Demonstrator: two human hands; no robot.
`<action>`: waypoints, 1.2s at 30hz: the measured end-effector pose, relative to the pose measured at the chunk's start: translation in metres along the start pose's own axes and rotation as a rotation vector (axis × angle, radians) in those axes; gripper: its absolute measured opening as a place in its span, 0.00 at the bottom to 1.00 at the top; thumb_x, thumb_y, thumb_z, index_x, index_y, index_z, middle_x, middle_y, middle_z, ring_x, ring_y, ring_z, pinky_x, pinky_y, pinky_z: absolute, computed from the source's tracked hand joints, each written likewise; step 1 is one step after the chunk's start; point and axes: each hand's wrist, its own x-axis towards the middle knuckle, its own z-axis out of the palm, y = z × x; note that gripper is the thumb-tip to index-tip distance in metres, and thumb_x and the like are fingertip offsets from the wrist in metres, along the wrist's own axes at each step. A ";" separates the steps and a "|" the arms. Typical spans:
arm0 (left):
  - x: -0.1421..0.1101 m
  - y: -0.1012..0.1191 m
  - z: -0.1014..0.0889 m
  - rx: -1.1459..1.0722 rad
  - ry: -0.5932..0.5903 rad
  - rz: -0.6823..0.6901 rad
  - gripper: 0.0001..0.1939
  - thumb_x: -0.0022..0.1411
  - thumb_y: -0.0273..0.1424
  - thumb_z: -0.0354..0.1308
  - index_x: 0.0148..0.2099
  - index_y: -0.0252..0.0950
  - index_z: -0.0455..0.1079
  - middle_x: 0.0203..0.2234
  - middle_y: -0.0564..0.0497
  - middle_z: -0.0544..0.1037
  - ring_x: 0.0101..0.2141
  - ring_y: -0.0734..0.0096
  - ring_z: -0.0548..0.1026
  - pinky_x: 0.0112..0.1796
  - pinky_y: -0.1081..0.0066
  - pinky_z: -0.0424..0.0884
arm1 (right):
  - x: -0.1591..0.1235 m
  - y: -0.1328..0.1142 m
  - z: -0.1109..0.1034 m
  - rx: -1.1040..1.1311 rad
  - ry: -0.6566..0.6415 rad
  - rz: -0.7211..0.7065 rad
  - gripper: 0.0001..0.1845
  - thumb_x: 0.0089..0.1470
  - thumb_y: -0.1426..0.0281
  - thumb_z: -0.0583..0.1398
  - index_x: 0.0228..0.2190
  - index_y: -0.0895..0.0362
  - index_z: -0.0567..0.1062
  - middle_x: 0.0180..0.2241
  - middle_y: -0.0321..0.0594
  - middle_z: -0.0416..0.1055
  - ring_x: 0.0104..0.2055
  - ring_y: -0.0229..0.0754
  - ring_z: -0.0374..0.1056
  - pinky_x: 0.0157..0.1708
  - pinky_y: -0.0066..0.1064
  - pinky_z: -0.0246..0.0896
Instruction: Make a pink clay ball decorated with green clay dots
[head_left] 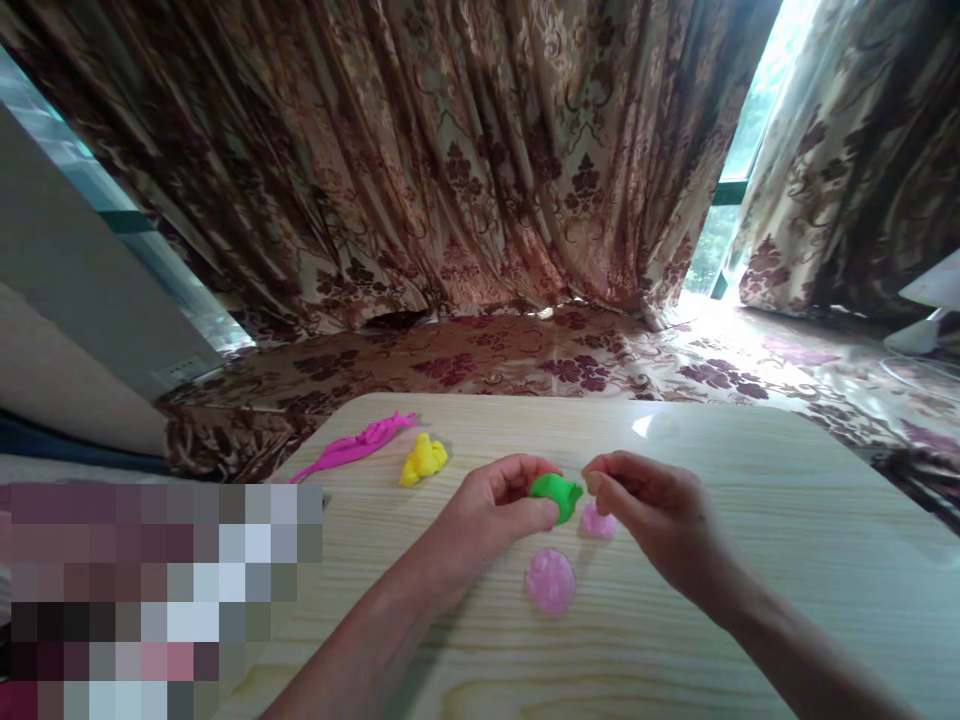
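My left hand (514, 497) grips a soft, bright green lump that looks like modelling clay (553, 495), thumb in front and fingers behind. The lump's right end is ragged and points toward my right hand (649, 510). That hand is closed in a pinch just right of the lump, with a small gap between them; whether anything is in its fingertips cannot be made out. Beneath my right fingertips lies a small pink piece (599, 520), partly covered by the hand. A round, pale pink, see-through-looking disc (550, 581) lies on the table nearer to me.
On the light wood-grain table (787, 560), a yellow lump (424, 459) and a long magenta strip (360, 444) lie at the back left. Behind stands a ledge with flowered cloth (510, 365) below patterned curtains (465, 170). A white lamp (919, 325) is far right. Blurred blocks cover the lower left.
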 end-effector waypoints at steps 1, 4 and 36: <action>0.001 -0.001 -0.004 0.055 0.040 0.021 0.13 0.52 0.28 0.57 0.42 0.35 0.68 0.33 0.51 0.74 0.33 0.71 0.71 0.37 0.71 0.66 | 0.001 -0.001 -0.004 0.006 0.048 0.002 0.09 0.51 0.64 0.59 0.27 0.58 0.75 0.21 0.36 0.69 0.23 0.36 0.65 0.22 0.26 0.62; 0.006 -0.006 -0.018 0.428 0.294 0.166 0.14 0.52 0.28 0.55 0.43 0.37 0.66 0.34 0.51 0.73 0.35 0.69 0.70 0.37 0.70 0.66 | 0.002 -0.005 -0.014 0.009 0.066 -0.001 0.10 0.51 0.63 0.60 0.29 0.57 0.75 0.22 0.37 0.70 0.25 0.38 0.66 0.24 0.27 0.63; 0.004 -0.027 -0.028 1.283 0.223 0.195 0.20 0.56 0.34 0.54 0.52 0.40 0.65 0.45 0.47 0.70 0.45 0.62 0.67 0.46 0.65 0.62 | -0.012 0.013 -0.011 -0.014 -0.183 -0.049 0.06 0.53 0.67 0.59 0.29 0.56 0.75 0.28 0.36 0.71 0.30 0.36 0.67 0.30 0.26 0.61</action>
